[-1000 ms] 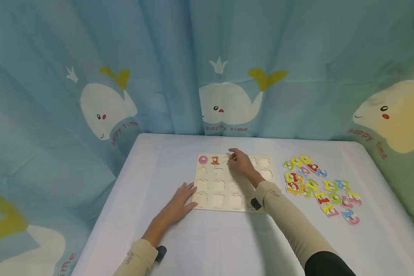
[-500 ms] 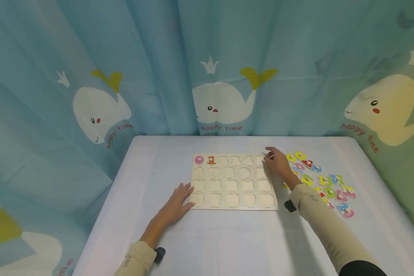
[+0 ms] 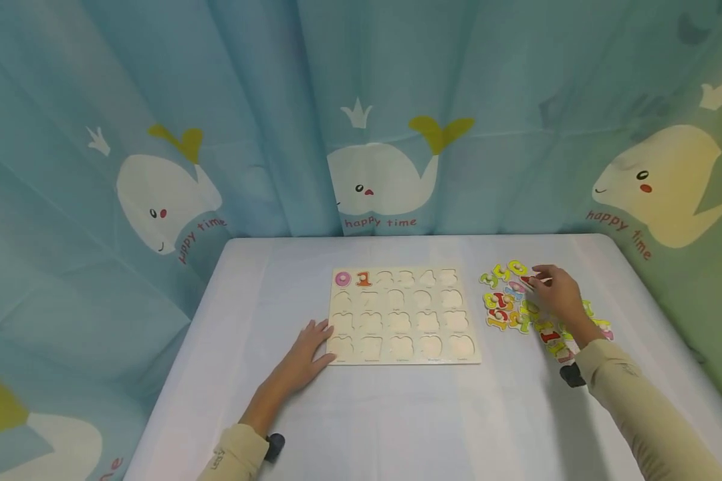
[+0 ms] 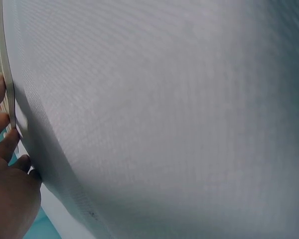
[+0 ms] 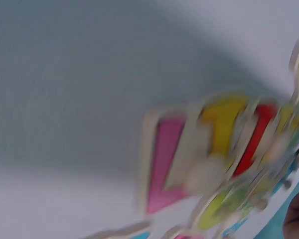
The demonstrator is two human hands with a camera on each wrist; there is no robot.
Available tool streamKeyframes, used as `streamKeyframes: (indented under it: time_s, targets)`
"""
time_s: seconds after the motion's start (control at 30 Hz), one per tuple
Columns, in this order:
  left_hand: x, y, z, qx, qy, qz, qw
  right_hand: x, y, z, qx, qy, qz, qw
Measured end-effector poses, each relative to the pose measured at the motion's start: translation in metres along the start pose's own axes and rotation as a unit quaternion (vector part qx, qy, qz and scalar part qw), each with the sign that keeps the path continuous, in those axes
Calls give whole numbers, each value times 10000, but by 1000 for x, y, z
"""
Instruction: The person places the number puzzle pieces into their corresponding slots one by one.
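Note:
In the head view, a pale wooden number-puzzle board (image 3: 409, 334) lies flat on the table. A pink 0 piece (image 3: 343, 278) and an orange 1 piece (image 3: 364, 278) sit in its top-left recesses. My left hand (image 3: 301, 354) rests at the board's left edge, fingers spread; the left wrist view shows fingertips touching that edge (image 4: 9, 74). To the right, my right hand (image 3: 559, 297) hovers over loose number pieces, fingertips by a red piece (image 3: 527, 282). Whether they pinch anything is hidden. The blurred right wrist view shows a pink-and-yellow piece (image 5: 164, 164) below.
Several knobbed number pieces (image 3: 497, 319) lie clustered right of the board, some partly covered by my right hand and forearm. A white cloth covers the table (image 3: 397, 421). A blue curtain (image 3: 277, 133) with whale prints hangs behind it.
My right hand has moved right, from above the board's top row to the loose pieces. The left hand stays at the board's edge. The head view has shifted slightly.

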State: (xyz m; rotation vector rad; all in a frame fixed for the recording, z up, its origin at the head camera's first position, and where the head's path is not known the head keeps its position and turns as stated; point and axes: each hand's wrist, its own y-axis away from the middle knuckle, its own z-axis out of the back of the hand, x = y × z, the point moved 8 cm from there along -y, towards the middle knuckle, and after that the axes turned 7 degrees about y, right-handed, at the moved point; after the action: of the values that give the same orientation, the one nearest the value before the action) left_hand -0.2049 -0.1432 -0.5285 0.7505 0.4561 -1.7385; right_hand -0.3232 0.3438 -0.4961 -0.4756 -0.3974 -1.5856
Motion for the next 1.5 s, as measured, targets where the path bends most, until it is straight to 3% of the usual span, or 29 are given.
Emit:
streamKeyframes:
  time_s: [0.2, 0.57, 0.67, 0.8, 0.93, 1.03, 1.17, 1.3, 1.5]
  targets:
    - [0, 1, 1, -24, 18, -76, 10000, -35, 3, 9, -161, 84, -868, 9961]
    - [-5, -1, -4, -44, -18, -252, 9997, -50, 7, -5, 446, 169, -1461, 9881]
    - [-5, -2, -4, 21, -23, -165, 9999, -53, 11, -2, 373, 308, -1807, 9823]
    - [-5, -2, -4, 88, -11, -22, 10000, -52, 12, 7, -31, 391, -1955, 9799]
    - [-5, 0, 0, 34, 13, -16, 10000, -42, 6, 10, -396, 254, -1634, 9854]
    - [-5, 2, 2, 5, 39, -31, 10000, -24, -2, 6, -385, 223, -995, 9940]
    - [-2, 1, 2, -6, 42, -35, 10000, 4, -9, -4, -158, 215, -161, 9995]
    - [-1, 0, 1, -12, 58, -24, 10000, 32, -14, -16, 18, 150, 580, 9982]
    - [-2, -1, 0, -7, 63, -58, 10000, 70, -22, -41, 493, 156, 1015, 9935]
